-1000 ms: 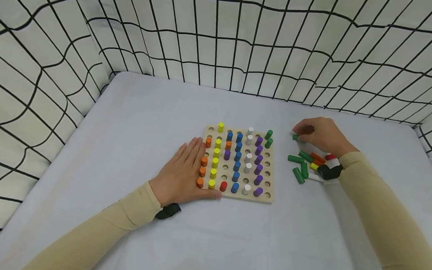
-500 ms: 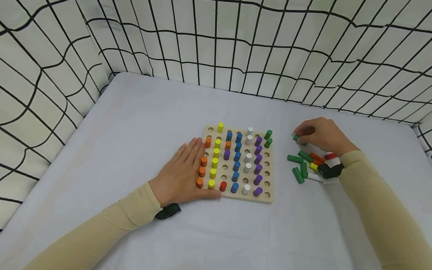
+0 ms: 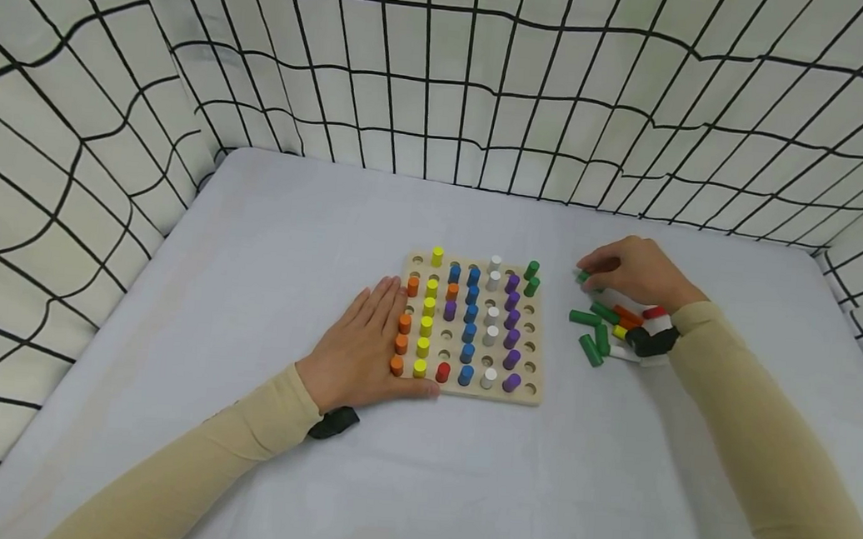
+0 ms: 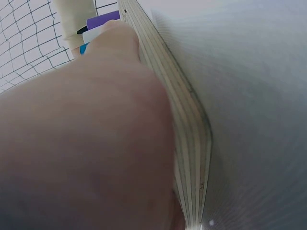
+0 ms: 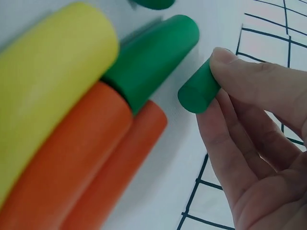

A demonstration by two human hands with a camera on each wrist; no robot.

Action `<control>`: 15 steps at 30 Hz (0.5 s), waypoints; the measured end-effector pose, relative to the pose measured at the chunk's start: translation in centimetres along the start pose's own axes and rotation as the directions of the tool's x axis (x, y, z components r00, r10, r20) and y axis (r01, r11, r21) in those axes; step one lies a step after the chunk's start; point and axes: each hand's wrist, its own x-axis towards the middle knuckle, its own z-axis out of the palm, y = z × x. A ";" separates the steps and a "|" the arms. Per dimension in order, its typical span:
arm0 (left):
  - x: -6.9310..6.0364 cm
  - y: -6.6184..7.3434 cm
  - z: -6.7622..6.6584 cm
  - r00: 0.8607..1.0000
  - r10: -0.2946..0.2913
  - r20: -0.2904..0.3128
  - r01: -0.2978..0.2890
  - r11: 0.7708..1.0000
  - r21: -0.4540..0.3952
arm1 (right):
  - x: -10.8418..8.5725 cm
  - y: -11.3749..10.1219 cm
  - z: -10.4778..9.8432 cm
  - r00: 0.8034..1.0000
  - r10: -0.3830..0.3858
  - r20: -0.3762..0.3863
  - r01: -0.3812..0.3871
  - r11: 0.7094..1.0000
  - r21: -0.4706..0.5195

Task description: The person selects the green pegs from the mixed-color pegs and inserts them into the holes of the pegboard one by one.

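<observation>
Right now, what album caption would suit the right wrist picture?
The right hand pinches a green peg near a yellow peg and two orange pegs.

Hands, two: your left hand and right hand. Your pegboard, one, carries seven blue pegs, seven purple pegs, six yellow pegs, five orange pegs, five white pegs, two green pegs, one red peg. Loose pegs, some hidden: at least four green, two orange, one yellow, one red, one white. You hold one green peg.
</observation>
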 end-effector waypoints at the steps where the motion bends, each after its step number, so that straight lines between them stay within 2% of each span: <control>1: 0.0 0.0 0.0 1.000 0.002 -0.001 -0.002 1.000 0.002 | -0.1 0.0 -0.1 1.000 -0.001 -0.003 0.001 1.000 0.003; 15: 0.1 0.0 0.0 1.000 0.008 -0.006 -0.008 1.000 0.010 | -1.8 -0.2 -0.4 0.999 0.014 -0.050 -0.013 0.999 0.030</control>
